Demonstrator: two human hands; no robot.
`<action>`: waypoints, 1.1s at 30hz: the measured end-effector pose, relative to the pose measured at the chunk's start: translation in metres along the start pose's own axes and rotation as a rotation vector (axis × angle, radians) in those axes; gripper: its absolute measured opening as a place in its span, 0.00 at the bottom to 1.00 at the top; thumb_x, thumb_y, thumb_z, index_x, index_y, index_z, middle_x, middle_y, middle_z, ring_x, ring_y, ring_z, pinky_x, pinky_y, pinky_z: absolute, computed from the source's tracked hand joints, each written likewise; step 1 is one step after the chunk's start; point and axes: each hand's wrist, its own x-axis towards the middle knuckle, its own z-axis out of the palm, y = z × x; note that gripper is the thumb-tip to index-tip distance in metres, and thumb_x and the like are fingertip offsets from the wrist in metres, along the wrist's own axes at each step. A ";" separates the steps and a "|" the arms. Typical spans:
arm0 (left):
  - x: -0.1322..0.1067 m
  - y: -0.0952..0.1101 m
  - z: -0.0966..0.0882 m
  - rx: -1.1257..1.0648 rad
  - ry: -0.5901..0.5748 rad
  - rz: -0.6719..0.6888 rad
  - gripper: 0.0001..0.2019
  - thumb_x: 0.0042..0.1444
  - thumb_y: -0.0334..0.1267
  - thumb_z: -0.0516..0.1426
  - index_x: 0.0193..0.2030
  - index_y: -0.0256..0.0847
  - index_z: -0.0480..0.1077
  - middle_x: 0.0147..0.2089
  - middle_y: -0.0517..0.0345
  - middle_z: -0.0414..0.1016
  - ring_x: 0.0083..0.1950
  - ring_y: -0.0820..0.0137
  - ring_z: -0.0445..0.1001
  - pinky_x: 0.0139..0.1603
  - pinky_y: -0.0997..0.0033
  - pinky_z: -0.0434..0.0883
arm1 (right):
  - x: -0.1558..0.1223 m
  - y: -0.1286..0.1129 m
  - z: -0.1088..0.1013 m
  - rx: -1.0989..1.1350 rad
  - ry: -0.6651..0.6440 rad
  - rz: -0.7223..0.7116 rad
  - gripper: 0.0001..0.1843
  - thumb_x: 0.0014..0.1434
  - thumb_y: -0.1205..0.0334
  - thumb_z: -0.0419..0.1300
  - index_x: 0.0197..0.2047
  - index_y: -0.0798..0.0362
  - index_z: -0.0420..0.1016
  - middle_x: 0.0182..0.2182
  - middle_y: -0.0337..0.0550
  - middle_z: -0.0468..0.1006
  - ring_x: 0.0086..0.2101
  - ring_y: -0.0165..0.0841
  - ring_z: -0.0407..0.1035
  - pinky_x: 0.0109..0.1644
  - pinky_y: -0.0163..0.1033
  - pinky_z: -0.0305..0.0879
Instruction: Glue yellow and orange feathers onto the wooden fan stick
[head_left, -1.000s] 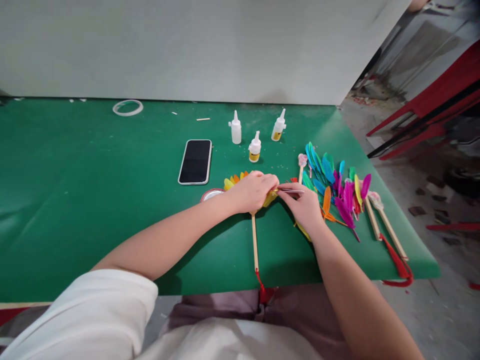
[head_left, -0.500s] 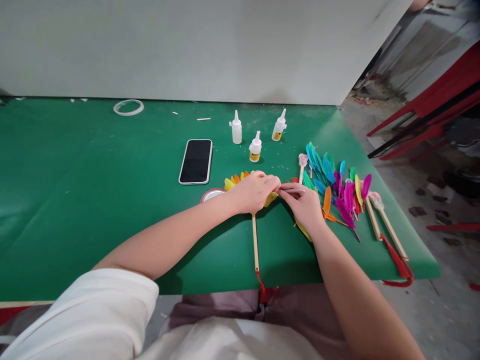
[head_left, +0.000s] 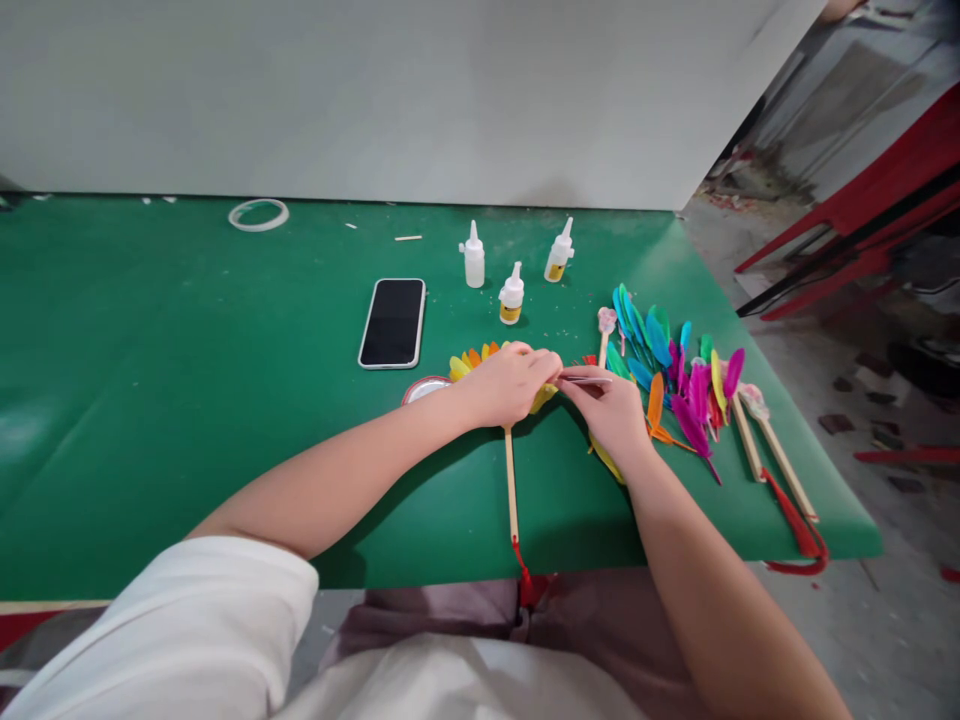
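The left hand (head_left: 517, 385) lies on the yellow-and-orange feather fan (head_left: 469, 361), maybe to steady it; its finger grip is hidden. The pale wooden stick (head_left: 511, 485) points to six o'clock. At three, the right hand (head_left: 611, 408) pinches a thin, pale strip (head_left: 590, 380).

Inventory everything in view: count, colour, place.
Table: one, green, centre.
Wall: one, grey, back.
Roll: one, white, back left.
Scraps: several, white, back.
Bottles: three, white, mid-back.
Phone: one, black, left of bottles.
Fan: one, yellow and orange, front middle.
Disc: one, silver and red, left of fan.
Tool: one, pinkish, beside fan.
Feathers: many, mixed colours, right.
Handles: at least three, tan, right.
Tassels: at least two, red, front edge.
Chair: at least one, red, far right.
Floor: one, grey, cluttered, right.
Shirt: one, white, bottom.
Trousers: one pair, mauve, bottom.
Arms: two, bare, front.
Left grip: one, bare, on fan.
Right grip: one, bare, pinching tool.
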 end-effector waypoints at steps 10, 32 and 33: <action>-0.001 -0.002 -0.009 -0.162 0.013 -0.127 0.09 0.51 0.23 0.45 0.37 0.39 0.57 0.36 0.56 0.68 0.34 0.69 0.67 0.44 0.65 0.62 | 0.000 0.002 -0.002 0.028 0.014 -0.014 0.07 0.48 0.59 0.63 0.31 0.52 0.79 0.33 0.43 0.81 0.35 0.36 0.75 0.42 0.42 0.72; 0.012 -0.003 -0.006 -0.411 -0.026 -0.325 0.15 0.51 0.22 0.47 0.44 0.42 0.60 0.39 0.58 0.74 0.44 0.66 0.69 0.44 0.63 0.63 | 0.001 0.000 -0.001 0.060 -0.018 0.024 0.08 0.46 0.60 0.64 0.32 0.52 0.79 0.32 0.42 0.81 0.33 0.36 0.75 0.42 0.42 0.72; 0.013 -0.003 -0.006 -0.409 -0.035 -0.327 0.15 0.52 0.23 0.47 0.44 0.42 0.60 0.39 0.59 0.75 0.44 0.66 0.68 0.43 0.64 0.63 | 0.001 -0.001 -0.001 0.060 -0.015 0.021 0.08 0.47 0.60 0.64 0.32 0.52 0.79 0.32 0.42 0.81 0.33 0.36 0.75 0.42 0.42 0.72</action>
